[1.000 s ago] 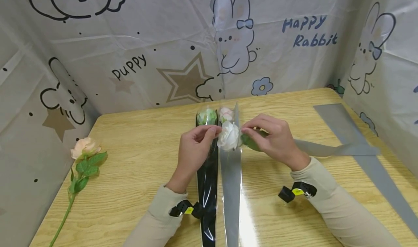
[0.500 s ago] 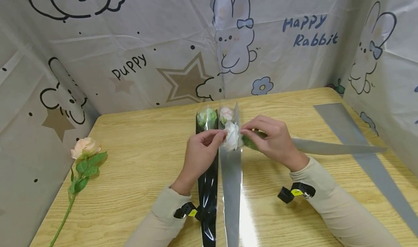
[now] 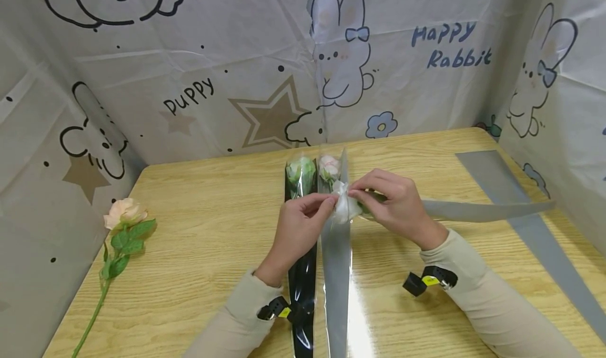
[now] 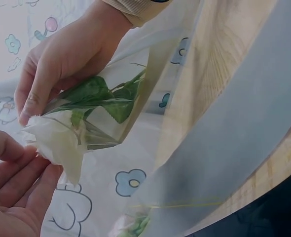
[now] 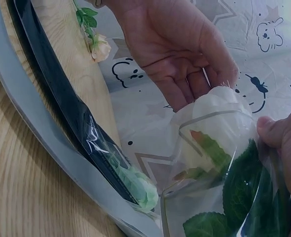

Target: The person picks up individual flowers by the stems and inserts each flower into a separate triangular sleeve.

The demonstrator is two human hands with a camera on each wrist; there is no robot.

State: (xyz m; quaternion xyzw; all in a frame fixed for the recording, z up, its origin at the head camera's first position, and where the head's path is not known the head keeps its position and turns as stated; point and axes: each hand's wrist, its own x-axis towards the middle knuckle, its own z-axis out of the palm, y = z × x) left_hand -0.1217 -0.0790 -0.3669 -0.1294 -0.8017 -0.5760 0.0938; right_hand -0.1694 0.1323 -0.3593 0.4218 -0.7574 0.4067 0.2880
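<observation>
White ruffled rose [image 5: 220,109] and glossy sleeve [image 5: 219,190] between hands [image 3: 303,224] [image 3: 396,204]

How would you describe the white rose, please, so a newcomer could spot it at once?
On the wooden table, find the black wrapper and the grey wrapper beside it. Over that grey one, between the person's left hand and right hand, is the white rose. Its white petals and sideways wrapper set it apart from the green bloom, pale pink bloom and peach bloom.
</observation>
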